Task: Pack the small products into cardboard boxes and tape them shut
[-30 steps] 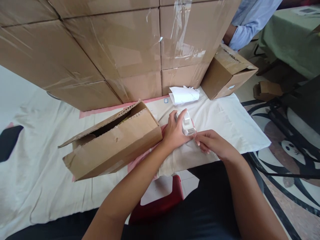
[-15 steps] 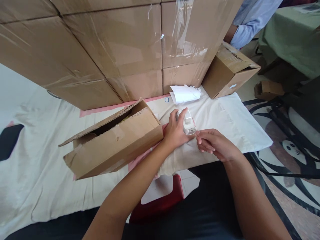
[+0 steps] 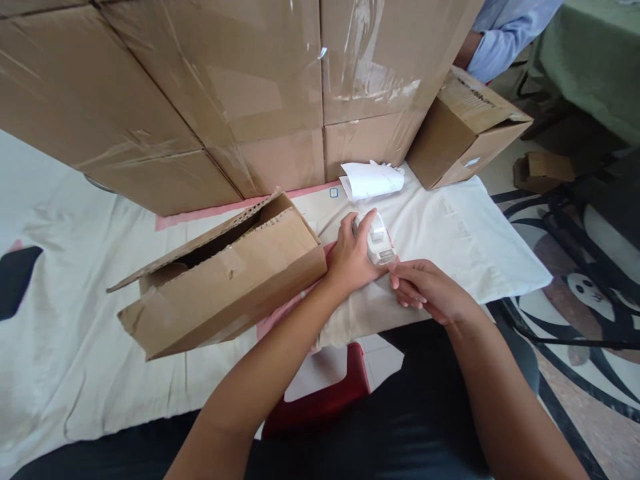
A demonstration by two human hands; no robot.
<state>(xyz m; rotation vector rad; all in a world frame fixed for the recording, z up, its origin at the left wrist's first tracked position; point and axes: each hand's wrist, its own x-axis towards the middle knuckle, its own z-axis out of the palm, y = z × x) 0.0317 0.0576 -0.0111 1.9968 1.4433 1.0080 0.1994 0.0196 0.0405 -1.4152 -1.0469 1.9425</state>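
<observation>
A white tape dispenser stands near the front edge of the cloth-covered table. My left hand is closed around its left side, the fingers over its top. At the dispenser's cutting end, my right hand pinches with thumb and forefinger what looks like the clear tape end; the strip itself is hard to make out. The other right fingers are curled loosely below. Left of my left wrist lies a long cardboard box with its torn flap partly raised; its inside is dark.
Large taped cartons are stacked along the back. Rolled white paper lies before them. A smaller carton sits at the right, near a person's blue sleeve. A black flat object lies far left; a red stool is below.
The view has shifted slightly. Both hands stay at the tape dispenser in nearly the same pose, with the right pinch still close to its cutting end.
</observation>
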